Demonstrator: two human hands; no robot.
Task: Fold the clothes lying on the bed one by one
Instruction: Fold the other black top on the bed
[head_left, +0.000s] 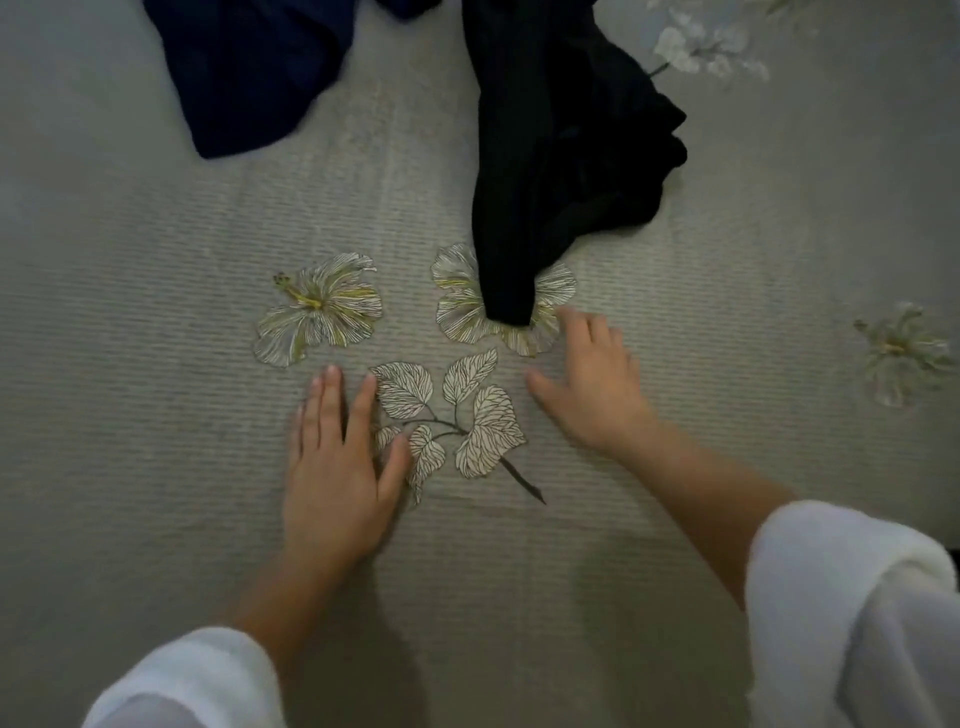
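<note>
Head view: right hand beside black garment; left hand on bedspread.

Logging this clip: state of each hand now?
Left hand: open, flat on the bedspread.
Right hand: open, holding nothing, near the black garment.

On the bed ahead of you: left garment far left, right garment right of centre, apart, its end trailing toward you. Your right hand just beside that end; left hand nearer you, to its left.
</note>
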